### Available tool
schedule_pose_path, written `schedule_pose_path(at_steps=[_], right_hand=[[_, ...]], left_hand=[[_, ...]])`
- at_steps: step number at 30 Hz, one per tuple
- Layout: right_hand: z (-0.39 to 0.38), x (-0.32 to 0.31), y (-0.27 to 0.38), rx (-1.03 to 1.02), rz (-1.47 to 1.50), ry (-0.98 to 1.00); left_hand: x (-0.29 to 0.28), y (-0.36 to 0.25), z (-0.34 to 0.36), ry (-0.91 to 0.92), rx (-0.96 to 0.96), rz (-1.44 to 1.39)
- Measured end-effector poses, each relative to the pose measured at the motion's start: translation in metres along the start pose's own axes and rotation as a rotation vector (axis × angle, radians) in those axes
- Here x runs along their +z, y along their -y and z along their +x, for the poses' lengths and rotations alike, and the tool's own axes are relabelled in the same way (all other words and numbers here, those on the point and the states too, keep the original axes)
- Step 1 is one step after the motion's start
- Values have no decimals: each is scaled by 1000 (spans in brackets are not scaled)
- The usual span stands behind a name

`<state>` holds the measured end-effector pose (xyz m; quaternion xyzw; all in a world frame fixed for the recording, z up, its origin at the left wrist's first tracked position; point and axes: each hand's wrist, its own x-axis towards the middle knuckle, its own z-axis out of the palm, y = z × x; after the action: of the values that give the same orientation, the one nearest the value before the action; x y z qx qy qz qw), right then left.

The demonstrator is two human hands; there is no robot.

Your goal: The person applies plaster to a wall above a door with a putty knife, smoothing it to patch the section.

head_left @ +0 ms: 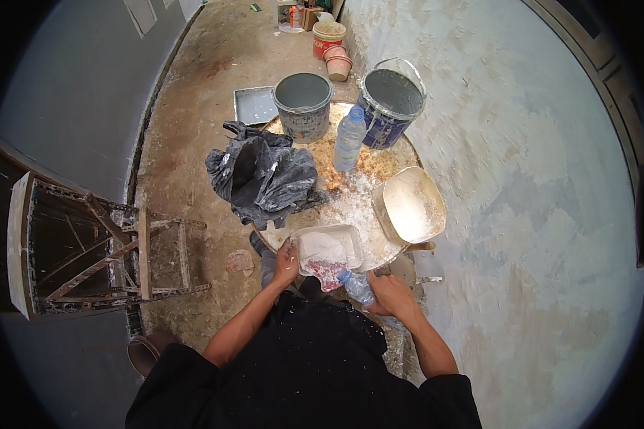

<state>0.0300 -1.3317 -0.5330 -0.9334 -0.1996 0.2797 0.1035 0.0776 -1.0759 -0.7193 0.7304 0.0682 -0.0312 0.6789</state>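
Observation:
My left hand (287,262) is closed on the left side of a shallow whitish container (358,248) at the near edge of the round table. Pale powder or paste lies in it, with a reddish-pink patch (327,274) at its near end. In my right hand (391,294) is a small clear plastic bottle (358,287), tilted so its blue-capped end points at the pink patch. Whether anything comes out of the bottle is too small to tell. A black plastic bag (275,179) lies crumpled beyond my left hand. Past my right hand leans a pale, whitish-lined tub (415,207).
The stained round table (343,196) also bears a taller upright bottle (350,139), a grey bucket (303,107) and a dark blue bucket (390,107). A paint tray (255,106) sits behind the bag. A wooden stool (114,247) lies at left; a plastered wall (515,193) rises at right.

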Motion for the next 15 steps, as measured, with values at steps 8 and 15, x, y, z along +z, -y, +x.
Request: schedule_pose_path(at_steps=[8,15], right_hand=[[-1,2,1,16,-12,-12],[0,-4,8,29,-26,10]], left_hand=[[4,-10,-3,-43,-43,22],[2,8,-1,-38,-6,11]])
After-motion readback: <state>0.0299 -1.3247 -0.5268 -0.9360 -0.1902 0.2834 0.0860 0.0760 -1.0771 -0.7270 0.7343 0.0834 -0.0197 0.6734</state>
